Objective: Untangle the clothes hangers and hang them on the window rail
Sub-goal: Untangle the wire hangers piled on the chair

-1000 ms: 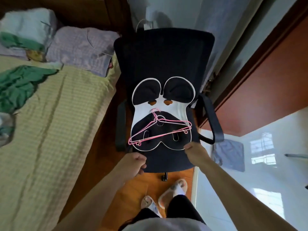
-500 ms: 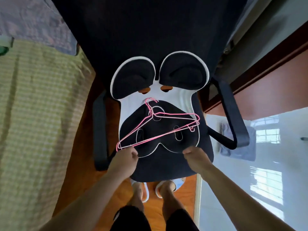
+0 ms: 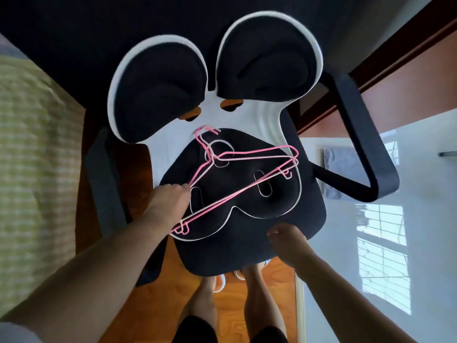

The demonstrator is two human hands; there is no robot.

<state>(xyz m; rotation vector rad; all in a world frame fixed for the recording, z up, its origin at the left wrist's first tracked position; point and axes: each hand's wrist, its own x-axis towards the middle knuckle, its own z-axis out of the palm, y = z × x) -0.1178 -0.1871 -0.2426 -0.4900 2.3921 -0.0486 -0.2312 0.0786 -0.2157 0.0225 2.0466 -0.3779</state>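
On the chair (image 3: 247,248), left hand (image 3: 168,206) pinches tangled hangers (image 3: 247,169); right hand (image 3: 286,238) curled, grip unclear.

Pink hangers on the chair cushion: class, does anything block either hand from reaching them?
Nothing visible does. The pink hangers lie exposed on the seat cushion. The left hand already touches them; the right hand sits near the cushion's front edge.

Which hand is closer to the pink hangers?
The left hand. Its fingertips are right at the sloping wire of the pink hangers, though I can't tell if it has a grip yet. The right hand sits apart, below them, at the front edge of the chair seat.
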